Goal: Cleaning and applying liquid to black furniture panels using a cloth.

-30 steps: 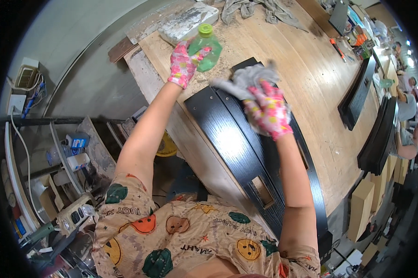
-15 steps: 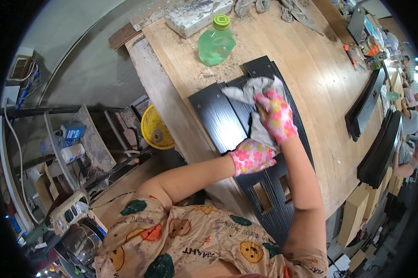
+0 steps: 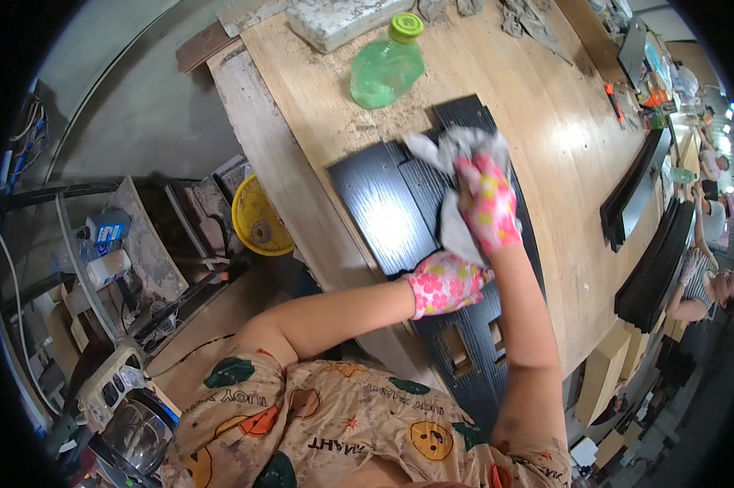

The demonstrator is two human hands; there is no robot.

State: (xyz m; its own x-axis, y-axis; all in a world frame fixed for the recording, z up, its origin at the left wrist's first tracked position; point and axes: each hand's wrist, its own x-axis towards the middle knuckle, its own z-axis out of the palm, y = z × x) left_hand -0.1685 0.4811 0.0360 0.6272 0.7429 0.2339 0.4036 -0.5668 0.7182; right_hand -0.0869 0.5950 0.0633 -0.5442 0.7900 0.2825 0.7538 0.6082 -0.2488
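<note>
Both hands wear white gloves with a pink and yellow flower print. My right hand (image 3: 490,203) is closed on a crumpled grey-white rag (image 3: 463,142) and presses it onto black wood-grained panels (image 3: 379,199). One end of the rag hangs down beside the wrist. My left hand (image 3: 448,285) lies across the panels below the rag, its fingers stretched to the right; some fingertips are hard to make out. Small holes dot the upper panel ends, and rectangular cut-outs show nearer my body. A dented green plastic bottle (image 3: 389,65) with a yellow-green cap stands beyond the panels.
A dusty white block (image 3: 342,20) and grey rags (image 3: 533,24) lie at the wooden table's far side. Black curved parts (image 3: 655,264) are stacked at the right edge. Left of the table are a yellow bucket (image 3: 261,215) and a cluttered shelf. People work at the far right.
My right hand has shifted slightly with the rag, which is bunched differently. The left hand stays on the panels. The whole view has swung a little.
</note>
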